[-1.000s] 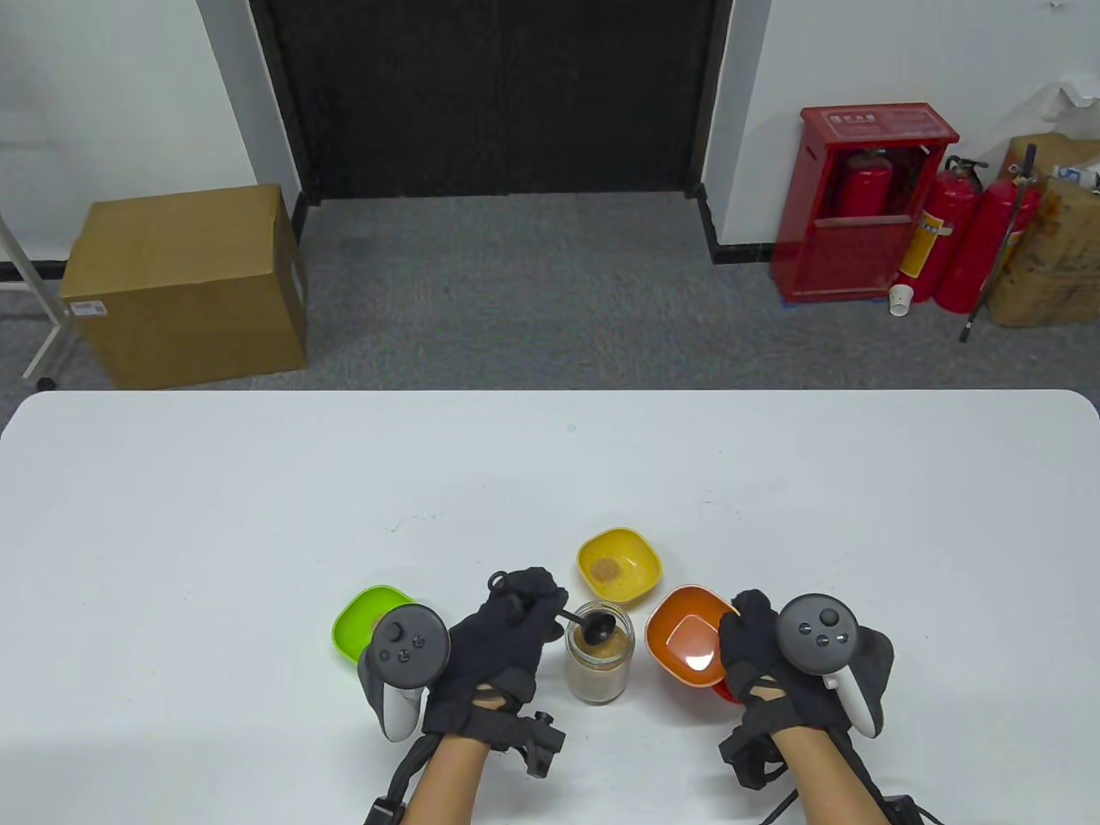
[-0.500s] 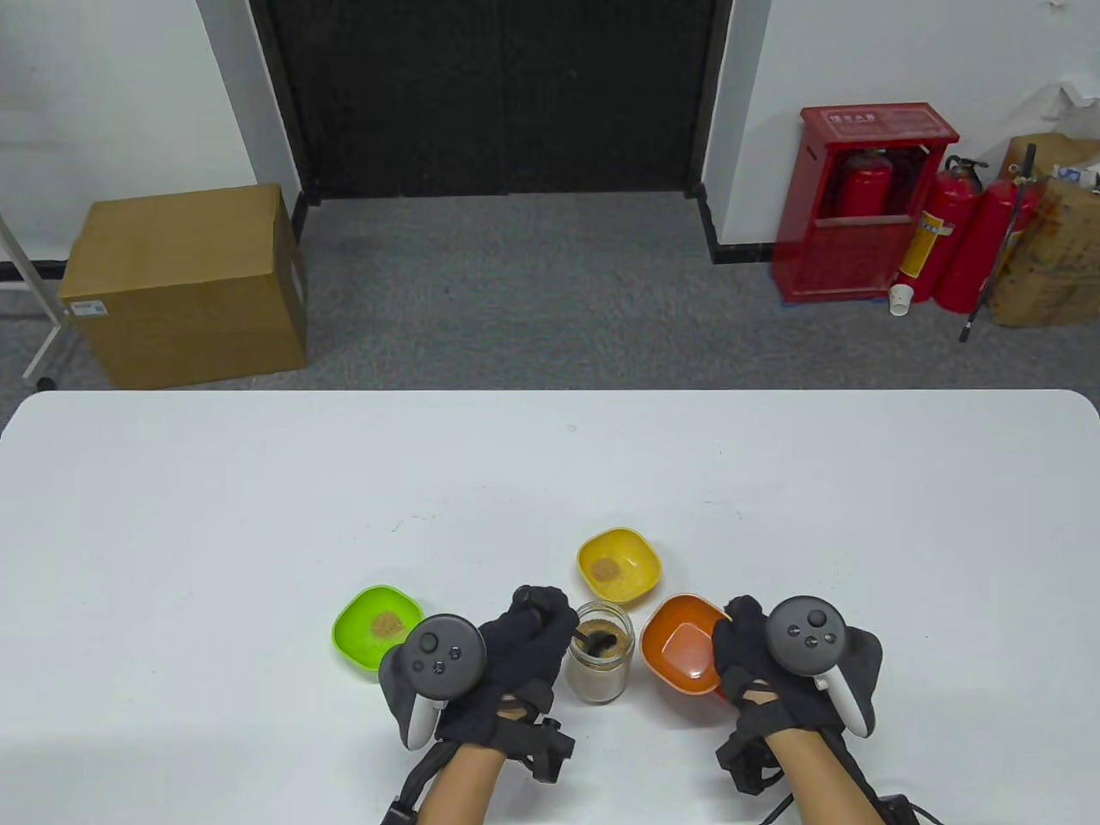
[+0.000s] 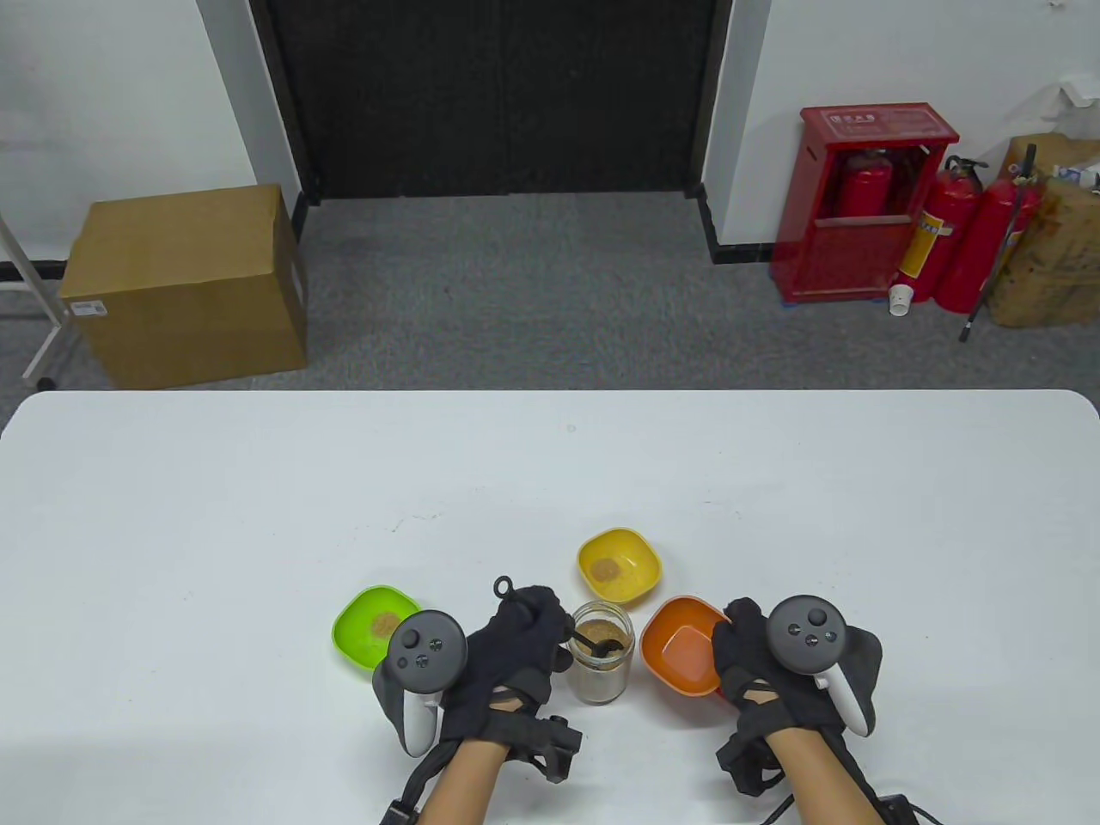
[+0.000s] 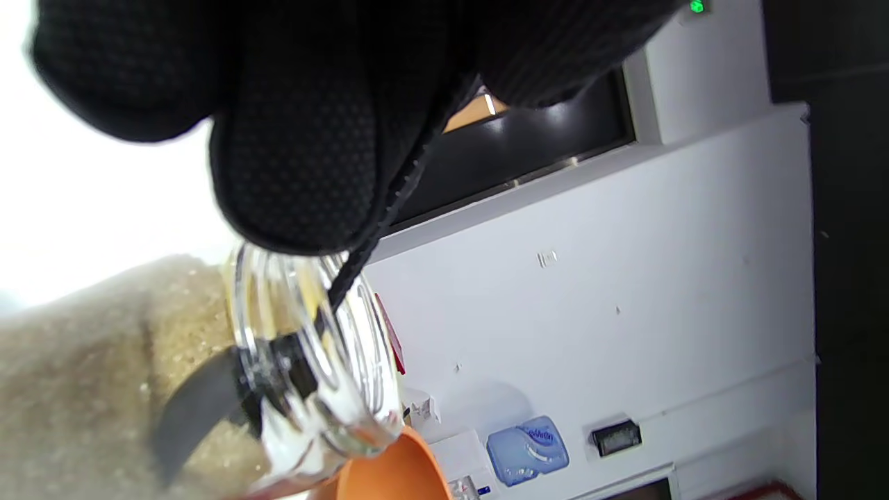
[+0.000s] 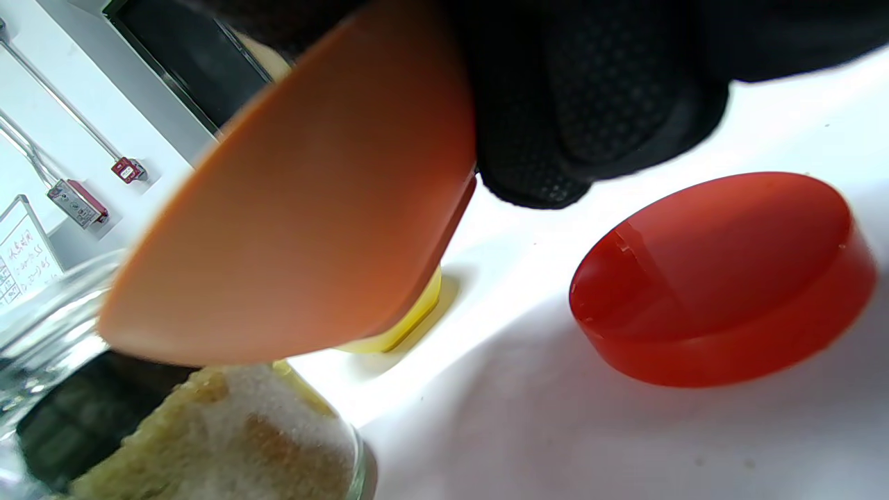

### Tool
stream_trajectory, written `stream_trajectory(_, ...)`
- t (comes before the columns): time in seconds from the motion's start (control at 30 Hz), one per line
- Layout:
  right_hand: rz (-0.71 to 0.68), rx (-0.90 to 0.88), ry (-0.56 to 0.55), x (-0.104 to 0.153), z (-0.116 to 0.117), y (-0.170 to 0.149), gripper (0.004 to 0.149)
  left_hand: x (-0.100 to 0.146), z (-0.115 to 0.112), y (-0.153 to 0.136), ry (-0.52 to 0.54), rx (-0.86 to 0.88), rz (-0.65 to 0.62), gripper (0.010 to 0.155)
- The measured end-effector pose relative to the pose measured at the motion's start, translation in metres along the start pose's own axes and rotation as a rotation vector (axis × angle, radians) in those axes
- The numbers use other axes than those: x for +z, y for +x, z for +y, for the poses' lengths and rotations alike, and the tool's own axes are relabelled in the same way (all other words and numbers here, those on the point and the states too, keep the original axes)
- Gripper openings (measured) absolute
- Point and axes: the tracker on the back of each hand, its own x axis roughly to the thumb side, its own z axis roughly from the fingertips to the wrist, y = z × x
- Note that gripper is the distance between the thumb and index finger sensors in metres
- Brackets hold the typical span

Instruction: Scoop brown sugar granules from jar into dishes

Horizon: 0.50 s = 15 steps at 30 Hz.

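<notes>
A glass jar (image 3: 601, 657) of brown sugar stands at the table's near middle. My left hand (image 3: 516, 653) grips a black spoon (image 3: 607, 646) whose bowl is down inside the jar, in the sugar; the left wrist view shows the bowl (image 4: 201, 410) through the glass. My right hand (image 3: 756, 653) holds the orange dish (image 3: 683, 646) by its right rim, lifted and tilted beside the jar; no sugar shows in it. The yellow dish (image 3: 619, 565) behind the jar and the green dish (image 3: 374, 625) to the left each hold a small heap of sugar.
The jar's red lid (image 5: 722, 278) lies on the table under my right hand, near the orange dish. The white table (image 3: 550, 481) stretches wide beyond the dishes.
My left hand dipped the spoon from above the jar's mouth down into the sugar and shifted slightly right. The orange dish stayed held beside the jar.
</notes>
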Motion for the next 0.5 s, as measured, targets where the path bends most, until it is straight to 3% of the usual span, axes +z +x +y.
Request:
stream_trajectory(0.23,0.019,-0.025,0.003,-0.002,0.0,-0.005,0.047,-0.001,0.005,-0.011,0.023,0.088,0.103,0.05)
stream_trajectory(0.5,0.016,-0.048,0.0,-0.003,-0.001,-0.006,0.048,-0.002,0.016,-0.015,0.046,0.135,0.133,0.05)
